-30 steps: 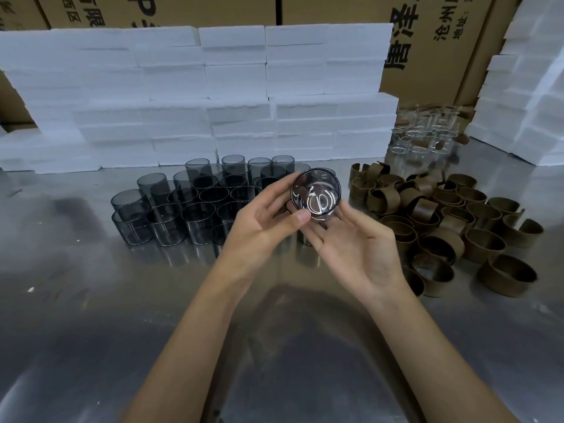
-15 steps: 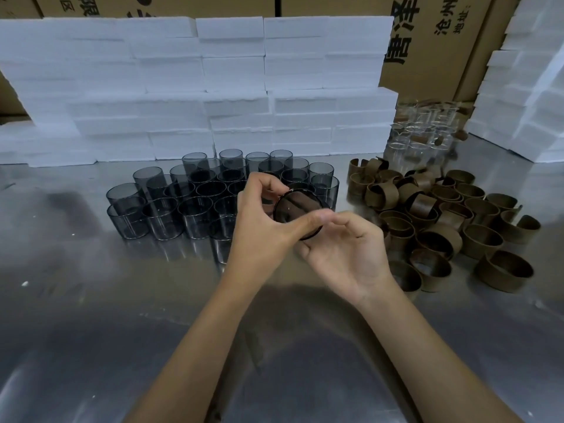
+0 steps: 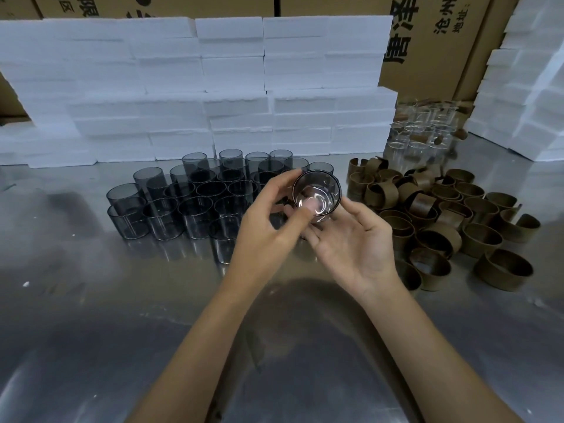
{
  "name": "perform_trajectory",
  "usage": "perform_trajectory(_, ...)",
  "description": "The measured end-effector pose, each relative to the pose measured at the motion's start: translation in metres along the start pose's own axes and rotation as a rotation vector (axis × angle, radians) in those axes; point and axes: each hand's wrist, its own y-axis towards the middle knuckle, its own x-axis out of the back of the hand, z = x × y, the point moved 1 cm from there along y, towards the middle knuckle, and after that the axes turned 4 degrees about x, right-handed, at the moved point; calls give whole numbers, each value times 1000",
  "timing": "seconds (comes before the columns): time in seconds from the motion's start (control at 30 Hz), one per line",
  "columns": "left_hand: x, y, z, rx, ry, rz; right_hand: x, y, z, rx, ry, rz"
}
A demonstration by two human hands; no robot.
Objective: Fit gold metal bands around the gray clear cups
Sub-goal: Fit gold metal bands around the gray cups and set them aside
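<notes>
Holding one gray cup [image 3: 316,193] over the table [image 3: 91,315], mouth tilted toward the camera, in the head view: left hand [image 3: 265,236] pinches the near rim, its thumb tip showing through the glass; right hand [image 3: 351,239] cradles the base from below, fingers loosely curved around it. Whether a band already sits on this cup cannot be told; only a thin dark edge shows at the rim. Stock of cups [image 3: 195,199]: a packed cluster, upright, on the table left of the hands, touching one another, none visibly banded. Stock of bands [image 3: 451,221]: a loose heap of split gold rings on the table right of the hands, some on edge, some overlapping. Clear glasses [image 3: 424,129] stand behind the heap; foam blocks [image 3: 213,87] are stacked along the back, with cartons [image 3: 427,32] behind them. Risks, as judged: the cup is smooth and held only by a rim pinch and a light cradle, so it may slip and fall on the metal top or into the packed cluster, toppling neighbours. A split band forced on askew may spring off or scratch the wall. Reaching right with the cup in hand may scatter the heap.
</notes>
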Motion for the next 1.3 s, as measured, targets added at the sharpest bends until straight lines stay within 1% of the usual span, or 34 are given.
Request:
perform_trajectory(0.07, -4, -1, 2, -57, 107, 6, 0, -1, -1, 18, -49, -14)
perform_trajectory(0.1, -5, -1, 3, -88, 117, -16, -1, -1, -2, 38, -104, -25)
perform_trajectory(0.17, -3, 2, 4, -80, 1, -58, -6, -1, -6, 104, -299, -82)
perform_trajectory(0.23, 2, 5, 6, 52, -222, -87, -10, -1, -9, 221, -593, -186)
perform_trajectory(0.3, 4, 8, 5, 245, -442, -68, -8, -2, -10, 413, -975, -245)
perform_trajectory(0.37, 4, 7, 4, 377, -589, -19, -6, -5, -13, 551, -1267, -191)
perform_trajectory(0.4, 3, 7, 4, 418, -623, 0, -5, -7, -13, 577, -1340, -170)
perform_trajectory(0.47, 3, 7, 6, 469, -644, 25, -4, -7, -14, 614, -1408, -172)
perform_trajectory(0.57, 2, 8, 7, 499, -625, 44, -3, -7, -15, 681, -1435, -190)
perform_trajectory(0.67, 0, 7, 6, 533, -604, 96, -3, -7, -15, 727, -1454, -212)
perform_trajectory(0.77, -2, 5, 8, 513, -573, 147, -3, -7, -13, 773, -1437, -218)
perform_trajectory(0.9, -3, 5, 14, 470, -568, 103, 1, -4, -12, 750, -1398, -252)
perform_trajectory(1.0, -4, 6, 15, 478, -605, 72, 6, -2, -13, 708, -1417, -265)
perform_trajectory(1.1, -3, 7, 20, 488, -633, 75, 5, -3, -15, 660, -1433, -282)
perform_trajectory(1.17, -2, 8, 23, 517, -673, 63, 2, -7, -13, 658, -1526, -316)
perform_trajectory(1.2, -1, 8, 25, 536, -695, 47, 2, -11, -9, 695, -1631, -366)
perform_trajectory(1.27, 0, 9, 27, 573, -729, 17, 6, -21, 5, 786, -1921, -543)
perform_trajectory(1.3, 1, 9, 29, 586, -739, 9, 9, -27, 13, 781, -2076, -639)
